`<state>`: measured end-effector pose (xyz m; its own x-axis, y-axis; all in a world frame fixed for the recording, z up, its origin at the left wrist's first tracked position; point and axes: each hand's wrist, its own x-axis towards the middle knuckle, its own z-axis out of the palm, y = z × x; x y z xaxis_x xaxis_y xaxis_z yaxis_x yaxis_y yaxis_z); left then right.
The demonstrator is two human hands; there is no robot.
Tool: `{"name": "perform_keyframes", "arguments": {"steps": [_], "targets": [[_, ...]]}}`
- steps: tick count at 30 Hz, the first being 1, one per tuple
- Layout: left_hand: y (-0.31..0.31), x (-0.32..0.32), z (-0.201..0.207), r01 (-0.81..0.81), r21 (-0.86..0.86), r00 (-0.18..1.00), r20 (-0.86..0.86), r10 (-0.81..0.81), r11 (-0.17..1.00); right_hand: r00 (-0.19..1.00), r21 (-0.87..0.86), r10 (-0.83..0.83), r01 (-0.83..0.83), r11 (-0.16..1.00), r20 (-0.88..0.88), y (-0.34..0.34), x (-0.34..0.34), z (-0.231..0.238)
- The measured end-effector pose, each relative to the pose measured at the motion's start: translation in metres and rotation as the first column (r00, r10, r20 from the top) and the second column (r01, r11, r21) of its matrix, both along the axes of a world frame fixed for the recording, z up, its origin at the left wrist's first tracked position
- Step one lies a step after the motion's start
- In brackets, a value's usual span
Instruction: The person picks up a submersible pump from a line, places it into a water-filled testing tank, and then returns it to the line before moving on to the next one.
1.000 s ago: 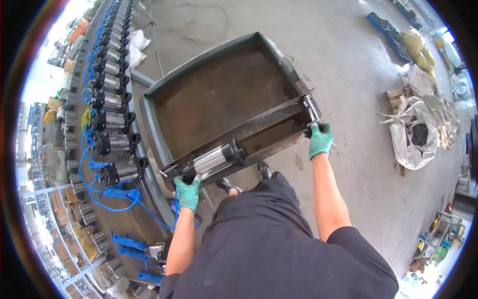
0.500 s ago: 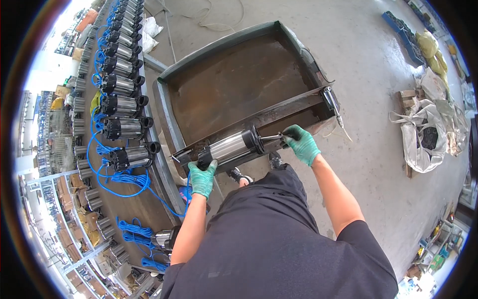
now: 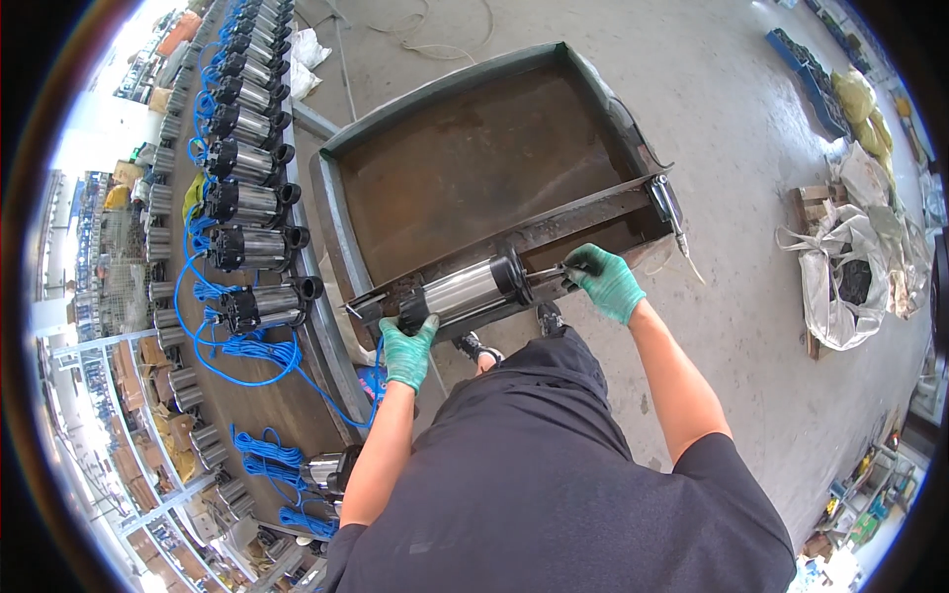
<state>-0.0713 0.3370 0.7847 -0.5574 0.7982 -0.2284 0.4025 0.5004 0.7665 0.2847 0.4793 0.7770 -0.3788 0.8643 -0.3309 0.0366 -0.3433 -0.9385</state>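
Silver-and-black cylindrical pump (image 3: 463, 293), at seven o'clock on a rectangular brown metal tray (image 3: 484, 158); green-gloved left hand (image 3: 407, 354) clamped on the pump's eight-o'clock end, green-gloved right hand (image 3: 608, 285) pinching a slender metal rod (image 3: 547, 273) at three o'clock.

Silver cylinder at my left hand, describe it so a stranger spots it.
Find the large brown-bottomed tray. Along its near edge lies a silver cylinder with black ends, the left hand gripping one end. Unlike the similar cylinders lined up further left, it lies alone at the tray.
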Motion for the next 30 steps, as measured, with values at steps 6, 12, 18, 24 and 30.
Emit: {"name": "perform_keyframes", "arguments": {"steps": [6,12,18,24,30], "targets": [[0.0,-0.002,-0.001,-0.007,-0.025,0.999,0.047,0.009,1.0,0.999,0.088,0.009,-0.012,0.996,0.038,0.002,-0.005,0.017],[0.001,-0.001,0.003,-0.004,-0.039,0.999,0.044,0.006,0.999,0.996,0.032,0.031,-0.029,0.999,-0.079,0.003,-0.001,0.0],[0.003,-0.002,0.003,0.016,-0.047,0.998,0.061,-0.013,0.999,0.992,-0.035,0.052,-0.048,0.998,0.118,0.025,-0.007,-0.01],[0.0,-0.009,-0.006,0.014,-0.05,1.0,0.028,-0.013,0.999,0.918,-0.143,0.185,-0.143,0.979,0.351,0.031,-0.01,0.001],[0.001,-0.007,-0.003,0.022,-0.069,1.0,0.011,-0.021,0.997,0.855,-0.109,0.154,-0.115,0.987,0.495,0.028,-0.019,-0.01]]}}
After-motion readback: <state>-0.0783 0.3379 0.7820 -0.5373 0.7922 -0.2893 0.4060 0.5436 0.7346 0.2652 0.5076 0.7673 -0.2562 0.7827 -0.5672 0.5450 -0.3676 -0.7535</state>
